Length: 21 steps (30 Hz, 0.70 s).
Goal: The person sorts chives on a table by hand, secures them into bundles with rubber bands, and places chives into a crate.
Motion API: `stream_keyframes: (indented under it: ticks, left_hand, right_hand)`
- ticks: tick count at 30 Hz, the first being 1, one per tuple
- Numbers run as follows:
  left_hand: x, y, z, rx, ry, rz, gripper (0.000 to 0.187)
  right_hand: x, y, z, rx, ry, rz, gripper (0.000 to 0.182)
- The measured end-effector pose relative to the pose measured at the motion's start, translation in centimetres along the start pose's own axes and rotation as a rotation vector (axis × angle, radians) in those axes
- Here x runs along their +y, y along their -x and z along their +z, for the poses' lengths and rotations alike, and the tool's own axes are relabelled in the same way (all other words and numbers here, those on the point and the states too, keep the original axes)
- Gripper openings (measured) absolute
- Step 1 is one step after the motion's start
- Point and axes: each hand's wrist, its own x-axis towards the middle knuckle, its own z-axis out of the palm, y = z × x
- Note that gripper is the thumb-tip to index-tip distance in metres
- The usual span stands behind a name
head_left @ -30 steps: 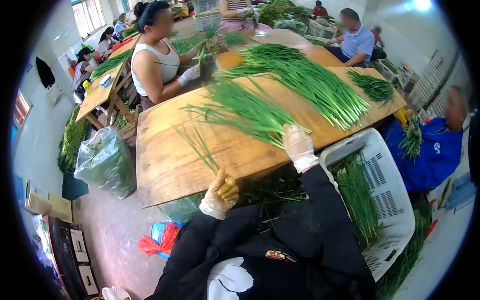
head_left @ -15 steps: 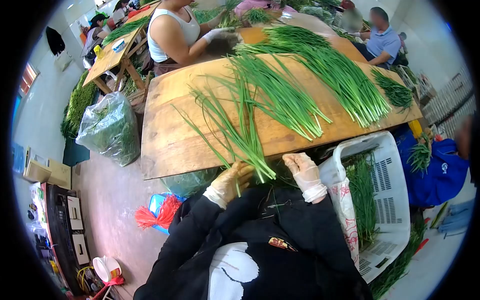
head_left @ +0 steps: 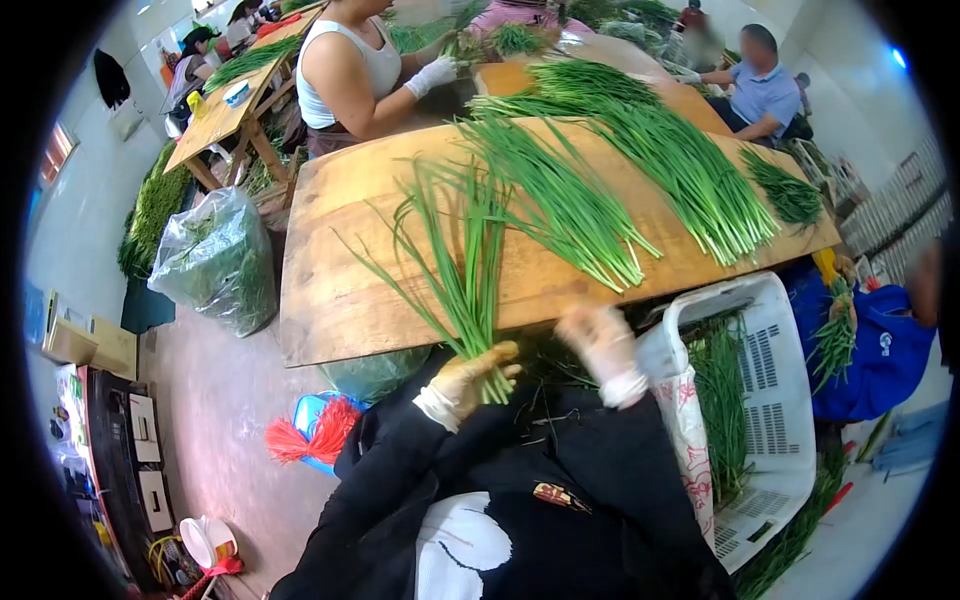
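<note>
Gloved, my left hand [head_left: 460, 386] is wrapped round the stem ends of a small bunch of garlic chives [head_left: 470, 285] at the table's near edge. The green leaves fan out away from me over the wooden table [head_left: 335, 265]. My right hand [head_left: 598, 345], also gloved and smeared by motion, is at the same edge, to the right of the bunch. A second bunch of chives [head_left: 570, 210] lies on the boards just beyond it. Farther right rests a larger, thicker pile of chives [head_left: 690, 175], pale stem ends towards me.
A white plastic crate [head_left: 775, 400] with chives stands at my right. Red plastic strings [head_left: 320, 432] lie over something blue at my left. A clear bag [head_left: 220, 262] of greens sits on the floor. Across the table works a person in a white top [head_left: 350, 75].
My left hand has closed round the chives and drawn them closer to me, gathering the stems more upright. My right hand has shifted slightly left and blurred.
</note>
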Motion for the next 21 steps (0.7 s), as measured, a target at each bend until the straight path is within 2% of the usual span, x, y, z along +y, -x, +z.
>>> stream_keyframes:
  ticks: [1,2,3,5,6,8,9,10,11,12,13,14,16,18,20,21]
  left_hand:
    - [0.4,0.2,0.2,-0.079,0.037,0.001,0.040]
    - [1.4,0.8,1.3,-0.136,-0.019,0.059,0.045]
    - [2.1,1.2,1.8,-0.169,-0.018,0.103,0.048]
    - [3.3,1.5,3.6,-0.195,-0.040,0.239,0.056]
    - [4.2,1.7,4.3,-0.260,-0.071,0.267,0.047]
    - [4.4,0.8,4.1,-0.156,-0.098,0.291,0.046]
    - [4.2,0.3,3.3,-0.158,-0.102,0.289,0.046]
    - [3.9,-0.2,2.3,-0.138,0.030,0.117,0.045]
    - [3.6,-0.6,1.5,-0.116,0.161,-0.053,0.045]
    - [3.1,-0.8,1.0,-0.116,0.160,-0.052,0.045]
    - [2.4,-0.7,0.5,-0.182,0.251,-0.121,0.043]
    - [1.8,-0.7,0.1,-0.247,0.343,-0.192,0.041]
    - [0.7,-0.8,0.1,-0.166,0.288,-0.160,0.038]
    - [0.6,-0.3,2.4,0.060,0.145,-0.106,0.036]
    - [0.0,-0.8,1.0,-0.002,0.135,-0.095,0.035]
    - [0.0,-0.8,0.9,0.013,0.091,-0.092,0.036]
  right_hand:
    - [2.1,-1.7,-0.7,0.243,0.024,-0.112,0.035]
    - [3.1,-3.1,-2.3,0.360,0.513,-0.192,0.042]
    - [4.1,-4.1,-3.0,0.306,0.574,-0.039,0.047]
    - [5.7,-5.2,-2.8,0.265,0.662,-0.001,0.042]
    - [6.0,-5.7,-2.9,0.208,0.741,0.029,0.038]
    - [6.3,-7.0,-3.4,0.168,0.816,-0.016,0.032]
    - [6.3,-7.5,-3.5,0.120,0.887,-0.068,0.028]
    - [6.2,-7.5,-3.5,0.122,0.884,-0.065,0.028]
    - [5.9,-7.6,-3.6,0.272,0.679,-0.151,0.023]
    - [4.7,-7.6,-3.9,0.416,0.471,-0.235,0.021]
    - [3.4,-6.9,-4.4,0.325,0.295,-0.191,0.025]
    - [1.4,-5.8,-4.7,0.321,0.295,-0.189,0.025]
    - [-1.5,-3.3,-4.0,0.068,-0.283,0.169,0.028]
    - [-0.4,-1.5,-1.2,-0.010,-0.707,0.282,0.030]
    - [0.3,0.0,0.3,-0.145,-0.831,0.400,0.032]
    - [0.8,0.8,1.4,-0.129,-0.671,0.373,0.033]
